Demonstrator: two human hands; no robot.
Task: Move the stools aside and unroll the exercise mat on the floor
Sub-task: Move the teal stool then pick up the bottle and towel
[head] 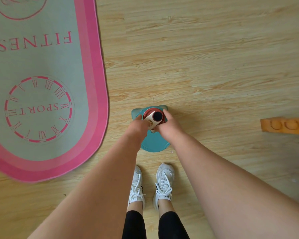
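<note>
1. Together, the left hand point(136, 125) and right hand point(169, 125) gripped a red and cream thing point(154, 118), one on each side.
2. Both arms reached straight down, out past the shoes point(163, 181).
3. Under the hands sat what looked like a teal stool point(155, 145). It seemed to be light, hard plastic, best held by its rim.
4. Left of the stool, the mat point(41, 66) lay flat on the floor point(197, 57). It looked thin, soft and bendy.
5. Far right sat an orange wood block point(283, 125).

The single head camera looks steeply down at the floor point(205, 49), mat point(41, 62) upper left, shoes point(164, 181) bottom centre.
</note>
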